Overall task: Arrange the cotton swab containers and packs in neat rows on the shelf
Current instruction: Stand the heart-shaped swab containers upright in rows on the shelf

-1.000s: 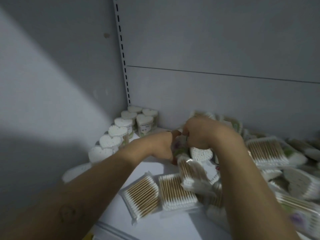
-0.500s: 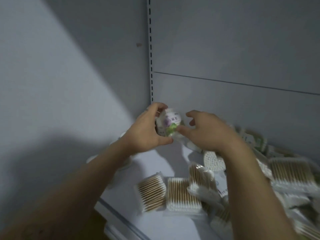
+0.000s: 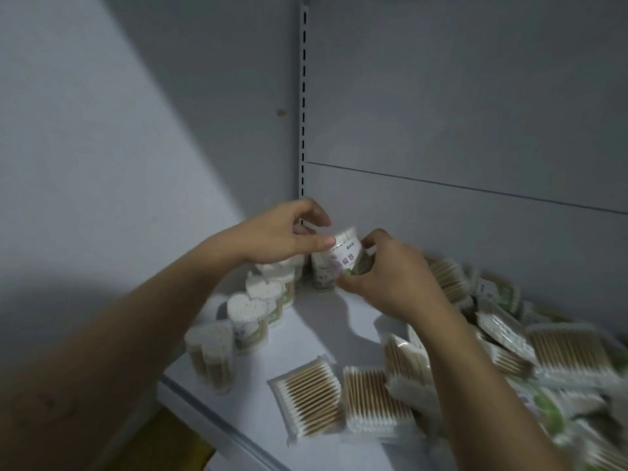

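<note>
**swabfan:** so what's where on the white shelf board (image 3: 326,338)?

**shelfguy:** the clear heart-shaped plastic swab containers (image 3: 249,322) sit in a row along the left wall. It runs from the front edge back to the corner, below the slotted metal upright (image 3: 303,96). At the back end of that row there's a labelled plastic swab container (image 3: 346,258), between the left hand (image 3: 278,236) and the right hand (image 3: 390,280).

**swabfan:** and the packs?

**shelfguy:** a flat clear pack of wooden swabs (image 3: 306,399) lies near the front edge, right of the row. A second flat pack (image 3: 370,402) is just beside it on the right. The jumbled heap of swab packs (image 3: 560,355) takes up the right side, stacked on each other back to the rear panel.
</note>
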`<state>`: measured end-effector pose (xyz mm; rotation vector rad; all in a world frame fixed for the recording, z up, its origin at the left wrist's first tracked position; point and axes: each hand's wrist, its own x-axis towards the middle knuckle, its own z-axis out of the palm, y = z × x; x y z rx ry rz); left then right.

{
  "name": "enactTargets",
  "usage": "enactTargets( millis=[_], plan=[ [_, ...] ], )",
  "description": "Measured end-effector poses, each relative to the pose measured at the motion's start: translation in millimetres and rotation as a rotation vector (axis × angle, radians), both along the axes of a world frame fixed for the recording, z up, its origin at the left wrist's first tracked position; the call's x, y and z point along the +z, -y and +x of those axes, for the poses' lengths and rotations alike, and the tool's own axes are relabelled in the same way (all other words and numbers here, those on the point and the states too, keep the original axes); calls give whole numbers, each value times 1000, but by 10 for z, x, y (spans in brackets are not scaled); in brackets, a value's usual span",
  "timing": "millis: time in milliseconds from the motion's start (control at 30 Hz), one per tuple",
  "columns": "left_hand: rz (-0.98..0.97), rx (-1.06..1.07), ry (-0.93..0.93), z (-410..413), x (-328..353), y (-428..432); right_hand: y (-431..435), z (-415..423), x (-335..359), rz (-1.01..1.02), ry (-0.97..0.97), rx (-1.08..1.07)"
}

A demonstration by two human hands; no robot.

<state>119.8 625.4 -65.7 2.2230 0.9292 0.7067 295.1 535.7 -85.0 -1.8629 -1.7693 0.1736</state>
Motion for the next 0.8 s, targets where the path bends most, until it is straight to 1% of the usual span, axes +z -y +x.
enactTargets(
  millis=[133,167,233,333,367,433,500,633,800],
  plan=[
    [-142,-105,-78,40,32,-157,-31,-75,-33,43,43,-32],
    [-139,-124,-105,44,46,-198,-33,-80,-42,41,75,-45],
    [-55,-118,-208,68,48,-287,-29,-77,-53,-17,161,-73],
    [157,-61,-423,173,-82,-379,-7,-42,-35,-129,272,-115],
    [225,-52,-498,207,-168,-405,0,-30,-26,-134,291,-127],
    [295,-30,-607,251,-346,-446,17,-25,-11,-131,315,-129],
    [347,17,-657,256,-463,-472,27,-55,7,-152,316,-104],
    [546,83,-725,263,-549,-481,-10,-135,25,-162,324,-55],
    [566,135,-772,246,-578,-510,-23,-176,2,-202,370,-36]
  ],
)
